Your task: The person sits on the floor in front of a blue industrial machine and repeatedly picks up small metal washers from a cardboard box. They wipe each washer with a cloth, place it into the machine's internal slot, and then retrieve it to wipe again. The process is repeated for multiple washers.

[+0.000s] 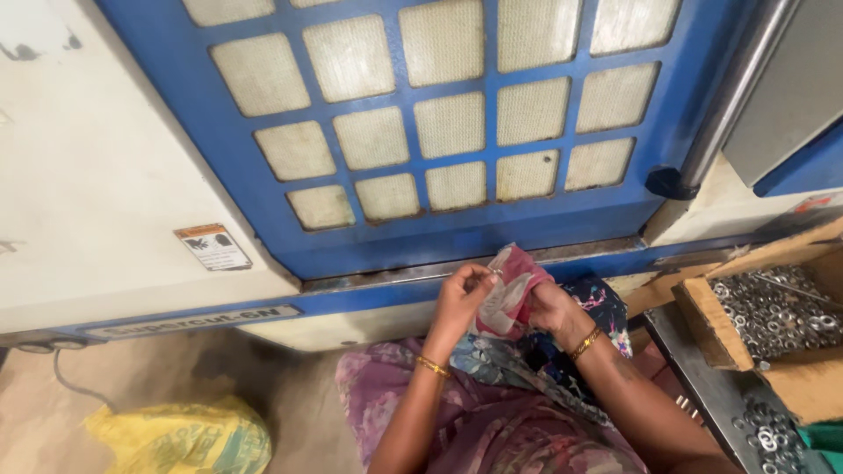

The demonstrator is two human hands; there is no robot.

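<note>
Both of my hands are raised in front of me, close to a blue machine door. My left hand (463,297) pinches the edge of a small pink and white cloth pouch (511,290). My right hand (546,309) grips the same pouch from the other side. The pouch is crumpled between them, and I cannot see what is inside it. Each wrist wears a gold bangle. My lap below is covered by purple and floral blue fabric (492,412).
A blue machine door with a grid of mesh windows (448,123) fills the view ahead, beside a cream panel (97,175). A cardboard box (702,318) of metal washers sits at right, with more washers on a dark tray (764,430). A yellow bag (180,436) lies on the floor at left.
</note>
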